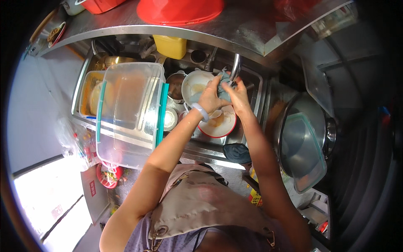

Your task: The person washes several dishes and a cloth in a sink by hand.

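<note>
Both hands are over the sink, just below the chrome faucet. A wet grey-blue cloth is bunched between my left hand, which wears a pale bangle at the wrist, and my right hand. Behind my left hand sits a white bowl with some cloudy liquid in it. Under my wrists, a red-rimmed white bowl holds brownish residue and a white spoon. My fingers partly hide the cloth.
A large clear plastic box with teal clips spans the sink's left part. A metal pot stands beside the bowls. A dark cloth hangs on the front edge. On the right, a big steel pot carries a teal-edged lid.
</note>
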Available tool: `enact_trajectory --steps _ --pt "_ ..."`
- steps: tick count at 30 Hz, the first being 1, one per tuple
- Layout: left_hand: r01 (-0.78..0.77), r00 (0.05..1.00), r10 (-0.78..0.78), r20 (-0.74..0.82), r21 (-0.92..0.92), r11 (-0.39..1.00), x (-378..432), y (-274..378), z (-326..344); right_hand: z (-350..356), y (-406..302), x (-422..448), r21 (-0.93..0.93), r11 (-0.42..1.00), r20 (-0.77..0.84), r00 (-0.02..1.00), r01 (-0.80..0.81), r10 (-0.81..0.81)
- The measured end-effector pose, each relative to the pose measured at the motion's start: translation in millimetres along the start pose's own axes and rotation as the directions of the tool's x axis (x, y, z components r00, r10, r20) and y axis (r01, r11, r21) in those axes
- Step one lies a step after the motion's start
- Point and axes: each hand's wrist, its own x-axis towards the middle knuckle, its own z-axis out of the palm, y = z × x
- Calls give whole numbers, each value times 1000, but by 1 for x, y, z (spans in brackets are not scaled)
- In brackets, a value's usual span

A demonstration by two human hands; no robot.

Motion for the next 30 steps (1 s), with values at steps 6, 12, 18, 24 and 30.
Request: enact_trajectory --steps 6,12,18,24,30 --pt "126 980 -78 183 -268 955 8 13 -12 -20 -11 -4 526 843 156 987 -111 33" --pt "227 957 -220 191 -18 974 13 36 -6 -7 -17 -20 99 994 109 994 -39 28" --pt "260 899 -108 424 -320 911 28 14 -18 -26 -27 -19 207 975 262 965 -85 29" --pt "191 931 -69 358 -318 929 42 -11 -39 -57 -34 -20 10 996 42 995 -94 93" --pt "515 856 -290 429 -653 555 49 3 -58 -60 -60 -32 -367 925 109 983 -96 145"
